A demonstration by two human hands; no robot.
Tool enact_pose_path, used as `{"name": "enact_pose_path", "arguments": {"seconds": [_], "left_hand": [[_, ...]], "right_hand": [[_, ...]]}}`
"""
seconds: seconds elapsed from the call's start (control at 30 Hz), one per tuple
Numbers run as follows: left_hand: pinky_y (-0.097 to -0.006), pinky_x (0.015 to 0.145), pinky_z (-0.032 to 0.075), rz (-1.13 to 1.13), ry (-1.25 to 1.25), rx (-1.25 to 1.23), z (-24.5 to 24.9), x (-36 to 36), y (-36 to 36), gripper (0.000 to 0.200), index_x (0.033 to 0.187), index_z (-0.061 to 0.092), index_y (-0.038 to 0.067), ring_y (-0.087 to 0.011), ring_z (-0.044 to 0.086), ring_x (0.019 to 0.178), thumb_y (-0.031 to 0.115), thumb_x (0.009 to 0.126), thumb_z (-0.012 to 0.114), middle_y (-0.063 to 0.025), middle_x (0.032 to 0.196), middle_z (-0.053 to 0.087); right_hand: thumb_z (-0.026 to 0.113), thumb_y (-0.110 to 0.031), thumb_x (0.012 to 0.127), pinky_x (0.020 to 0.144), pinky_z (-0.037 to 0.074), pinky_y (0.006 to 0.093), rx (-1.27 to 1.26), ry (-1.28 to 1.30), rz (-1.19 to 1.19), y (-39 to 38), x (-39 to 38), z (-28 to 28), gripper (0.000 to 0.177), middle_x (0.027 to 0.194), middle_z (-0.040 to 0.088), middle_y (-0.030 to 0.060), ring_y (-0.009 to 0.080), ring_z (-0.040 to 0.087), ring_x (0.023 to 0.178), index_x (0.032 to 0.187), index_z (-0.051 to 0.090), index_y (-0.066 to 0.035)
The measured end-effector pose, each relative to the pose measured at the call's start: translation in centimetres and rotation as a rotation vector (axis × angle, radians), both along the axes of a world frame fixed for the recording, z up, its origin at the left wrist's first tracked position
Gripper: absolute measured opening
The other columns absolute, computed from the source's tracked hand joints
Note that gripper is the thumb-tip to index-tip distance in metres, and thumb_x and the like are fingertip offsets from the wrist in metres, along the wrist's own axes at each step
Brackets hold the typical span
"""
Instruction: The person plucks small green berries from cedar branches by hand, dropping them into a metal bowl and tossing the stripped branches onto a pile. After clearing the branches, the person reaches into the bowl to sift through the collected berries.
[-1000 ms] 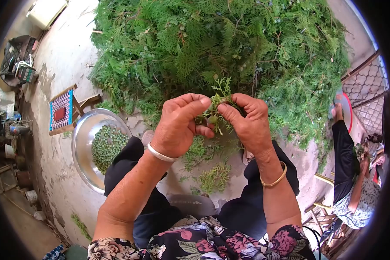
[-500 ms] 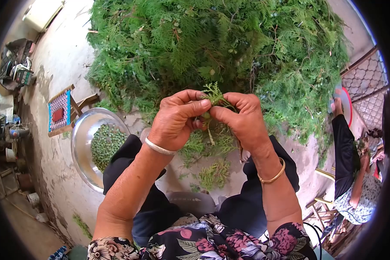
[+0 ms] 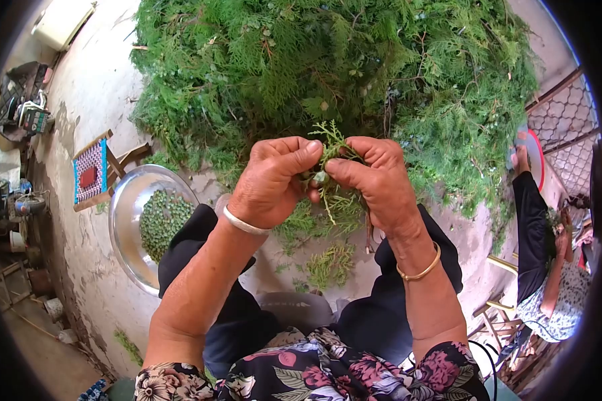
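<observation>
A small green cypress sprig (image 3: 330, 137) is held up between my two hands, above my lap. My right hand (image 3: 384, 179) pinches it between thumb and forefinger. On the other side, the curled fingers of my left hand (image 3: 274, 179) close at the sprig's edge, thumb laid along the forefinger. A pale green cone (image 3: 320, 177) shows between the fingertips of both hands. Part of the sprig is hidden behind the fingers. At my left knee stands a wide steel basin (image 3: 124, 230) with many small green cones (image 3: 164, 224) in it.
A big heap of cypress branches (image 3: 301, 67) covers the floor ahead. Loose sprigs (image 3: 331, 266) lie between my feet. A woven stool (image 3: 90, 172) stands beyond the basin. At the right, another person's black-clad leg (image 3: 532, 227) stretches toward the heap.
My left thumb has lifted slightly away from the right thumb. The sprig has shifted a little, and the pale green cone shows more clearly between the fingers.
</observation>
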State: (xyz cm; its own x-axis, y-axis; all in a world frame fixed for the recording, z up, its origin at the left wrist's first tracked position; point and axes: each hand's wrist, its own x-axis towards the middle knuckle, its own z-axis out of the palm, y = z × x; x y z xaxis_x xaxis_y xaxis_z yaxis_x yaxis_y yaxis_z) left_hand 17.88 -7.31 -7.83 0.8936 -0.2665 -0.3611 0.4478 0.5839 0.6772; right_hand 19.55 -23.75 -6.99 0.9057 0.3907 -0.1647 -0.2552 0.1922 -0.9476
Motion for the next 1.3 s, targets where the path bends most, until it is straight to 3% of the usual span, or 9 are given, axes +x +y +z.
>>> {"name": "enact_pose_path", "arguments": {"seconds": [0.23, 0.3, 0.43, 0.6, 0.63, 0.73, 0.8, 1.13, 1.3], "left_hand": [[-0.0296, 0.053, 0.052, 0.085, 0.049, -0.221, -0.2, 0.0, -0.4, 0.018, 0.091, 0.058, 0.0, -0.0157, 0.062, 0.072, 0.018, 0.09, 0.057, -0.0063, 0.082, 0.062], [-0.0307, 0.055, 0.052, 0.128, -0.037, -0.04, 0.7, -0.1, -0.5, 0.02, 0.095, 0.057, -0.003, -0.0164, 0.062, 0.075, 0.017, 0.089, 0.056, -0.0078, 0.082, 0.062], [-0.0278, 0.055, 0.052, 0.128, -0.11, 0.025, 1.5, -0.4, -0.7, 0.02, 0.097, 0.057, -0.005, -0.0148, 0.061, 0.07, 0.011, 0.086, 0.057, -0.0078, 0.079, 0.061], [-0.0207, 0.05, 0.046, -0.057, -0.569, 0.86, 1.1, -0.4, -0.5, 0.017, 0.097, 0.058, -0.002, -0.008, 0.054, 0.059, 0.008, 0.084, 0.061, -0.0043, 0.074, 0.058], [-0.0207, 0.05, 0.046, -0.057, -0.568, 0.861, 1.2, -0.4, -0.5, 0.017, 0.097, 0.058, -0.002, -0.008, 0.054, 0.059, 0.008, 0.084, 0.061, -0.0043, 0.074, 0.058], [-0.0202, 0.049, 0.044, -0.033, -0.363, 0.682, 1.5, -0.4, -0.8, 0.012, 0.093, 0.059, 0.0, -0.0071, 0.052, 0.057, 0.009, 0.085, 0.06, -0.0026, 0.073, 0.057], [-0.0208, 0.048, 0.044, 0.084, -0.088, 0.192, 1.4, -0.5, -1.1, 0.009, 0.09, 0.058, 0.0, -0.0075, 0.051, 0.055, 0.008, 0.086, 0.058, -0.001, 0.07, 0.056], [-0.0277, 0.05, 0.051, -0.095, -0.146, -0.021, 0.5, 0.4, 0.6, 0.021, 0.095, 0.054, -0.004, -0.0122, 0.057, 0.058, 0.0, 0.076, 0.062, -0.0059, 0.075, 0.059], [-0.0351, 0.055, 0.054, -0.024, -0.077, -0.188, -0.8, 0.6, 0.5, 0.021, 0.098, 0.056, -0.002, -0.0209, 0.064, 0.066, 0.01, 0.08, 0.057, -0.0076, 0.077, 0.061]], "right_hand": [[0.061, -0.004, 0.081, 0.056, 0.042, 0.0215, 0.112, 0.089, -0.077, 0.0, 0.0, 0.4, 0.007, 0.071, 0.061, -0.0005, 0.0046, 0.052, 0.063, 0.08, 0.063, 0.003], [0.06, -0.008, 0.082, 0.055, 0.042, 0.0244, -0.172, -0.188, -0.085, -0.2, 0.3, -0.2, 0.013, 0.068, 0.061, 0.0027, 0.0071, 0.05, 0.061, 0.078, 0.061, 0.004], [0.059, -0.012, 0.083, 0.054, 0.041, 0.0277, -0.297, -0.246, -0.101, -0.5, 0.5, -0.5, 0.019, 0.063, 0.058, 0.006, 0.0097, 0.048, 0.058, 0.076, 0.058, 0.005], [0.057, -0.014, 0.084, 0.051, 0.039, 0.0282, -0.471, -0.238, -0.061, -0.6, 0.2, 0.2, 0.02, 0.061, 0.054, 0.0048, 0.009, 0.045, 0.056, 0.075, 0.056, 0.005], [0.057, -0.014, 0.084, 0.051, 0.039, 0.0282, -0.471, -0.238, -0.06, -0.6, 0.2, 0.2, 0.02, 0.061, 0.054, 0.0048, 0.009, 0.045, 0.056, 0.075, 0.056, 0.005], [0.057, -0.014, 0.086, 0.05, 0.038, 0.0259, -0.245, -0.13, -0.039, -0.3, 0.1, -0.3, 0.021, 0.061, 0.054, 0.0013, 0.0067, 0.044, 0.056, 0.075, 0.057, 0.004], [0.057, -0.014, 0.087, 0.049, 0.037, 0.0238, -0.18, -0.122, -0.054, -0.1, 0.0, -0.7, 0.021, 0.064, 0.054, -0.0018, 0.0048, 0.043, 0.057, 0.075, 0.057, 0.004], [0.061, -0.015, 0.087, 0.056, 0.039, 0.0191, -0.034, 0.063, -0.004, -0.6, -0.2, 0.1, 0.018, 0.07, 0.054, -0.0023, 0.003, 0.045, 0.063, 0.081, 0.059, 0.001], [0.061, -0.015, 0.087, 0.055, 0.04, 0.0207, 0.004, 0.013, -0.059, -0.3, -0.2, 0.2, 0.017, 0.07, 0.056, -0.0015, 0.0039, 0.046, 0.062, 0.081, 0.06, 0.002]]}}
